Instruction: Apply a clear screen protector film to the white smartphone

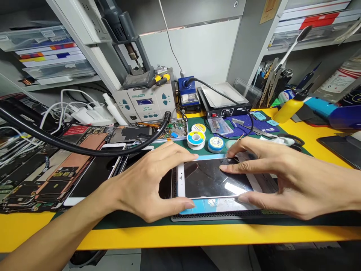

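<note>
Here, phone (pixel 211 180) lies flat on near part of bench (pixel 141 237), between both hands, long side running left to right. Left hand (pixel 145 180) nearer left end, fingers curved round it, thumb on near side. Right hand (pixel 284 173) nearer right end, finger on phone top, thumb by near edge. Cannot tell if either hand's fingers squeeze.
</note>
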Demonstrator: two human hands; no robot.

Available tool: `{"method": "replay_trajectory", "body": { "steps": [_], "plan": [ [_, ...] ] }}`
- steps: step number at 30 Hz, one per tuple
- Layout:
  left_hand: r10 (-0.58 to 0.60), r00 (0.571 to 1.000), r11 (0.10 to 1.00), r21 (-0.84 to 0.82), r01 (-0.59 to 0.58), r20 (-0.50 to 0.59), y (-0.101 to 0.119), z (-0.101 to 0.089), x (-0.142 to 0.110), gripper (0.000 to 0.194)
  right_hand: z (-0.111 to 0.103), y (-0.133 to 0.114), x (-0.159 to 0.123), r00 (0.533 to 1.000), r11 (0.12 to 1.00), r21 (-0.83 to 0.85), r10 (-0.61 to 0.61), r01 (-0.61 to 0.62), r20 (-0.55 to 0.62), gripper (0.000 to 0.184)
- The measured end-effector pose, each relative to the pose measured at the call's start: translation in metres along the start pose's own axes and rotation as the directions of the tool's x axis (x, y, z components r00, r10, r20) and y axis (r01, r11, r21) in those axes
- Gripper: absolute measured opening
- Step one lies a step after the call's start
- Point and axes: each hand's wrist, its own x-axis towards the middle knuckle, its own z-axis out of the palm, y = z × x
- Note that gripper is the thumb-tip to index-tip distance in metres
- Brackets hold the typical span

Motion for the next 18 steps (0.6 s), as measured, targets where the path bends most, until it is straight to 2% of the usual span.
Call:
{"method": "replay_trajectory", "body": {
  "steps": [2,7,18],
  "plan": [
    [0.018,1.000,1.000,0.014,-0.018,-0.007,-0.001,-0.002,-0.001,0.069,0.000,0.001,0.000,0.999,1.000,-0.023,-0.016,0.017,0.046,0.047],
    [0.093,0.995,0.990,0.113,-0.088,-0.036,-0.009,-0.003,-0.005,0.072,0.000,0.002,-0.001,0.999,1.000,0.016,0.007,-0.008,0.053,0.048],
    [0.204,0.975,0.965,0.184,-0.185,-0.086,-0.012,0.001,-0.001,0.057,-0.001,0.000,-0.002,0.999,1.000,0.015,-0.005,0.004,0.053,0.047]
  ]
}}
